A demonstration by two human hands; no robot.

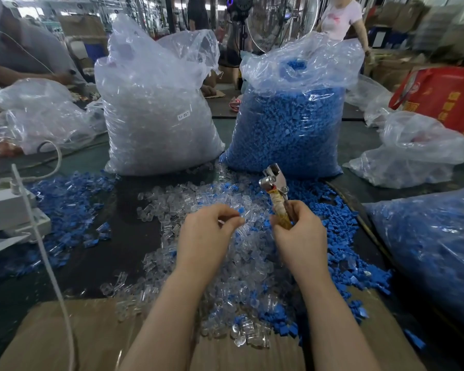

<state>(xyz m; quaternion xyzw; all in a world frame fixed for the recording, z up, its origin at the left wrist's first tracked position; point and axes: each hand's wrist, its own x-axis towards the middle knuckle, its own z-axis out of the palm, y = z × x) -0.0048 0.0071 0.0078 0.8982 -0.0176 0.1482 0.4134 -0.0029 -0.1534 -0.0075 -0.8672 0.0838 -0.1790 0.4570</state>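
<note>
My right hand (296, 231) grips the taped handle of a metal plier-like tool (275, 187), whose silver head points up and away from me. My left hand (210, 228) pinches a small clear plastic piece (240, 218) with a bit of blue at its tip, just left of the tool's handle. Both hands hover over a loose heap of clear plastic pieces (225, 277) on the dark table. Small blue caps (340, 226) lie scattered to the right of that heap, and more blue-and-clear pieces (70, 204) lie to the left.
A big bag of clear pieces (156, 116) and a big bag of blue caps (287, 124) stand at the back. Another blue-filled bag (434, 253) lies at right. Cardboard (78, 338) covers the near edge. A white device with a cable (14, 210) sits left. Other people work behind.
</note>
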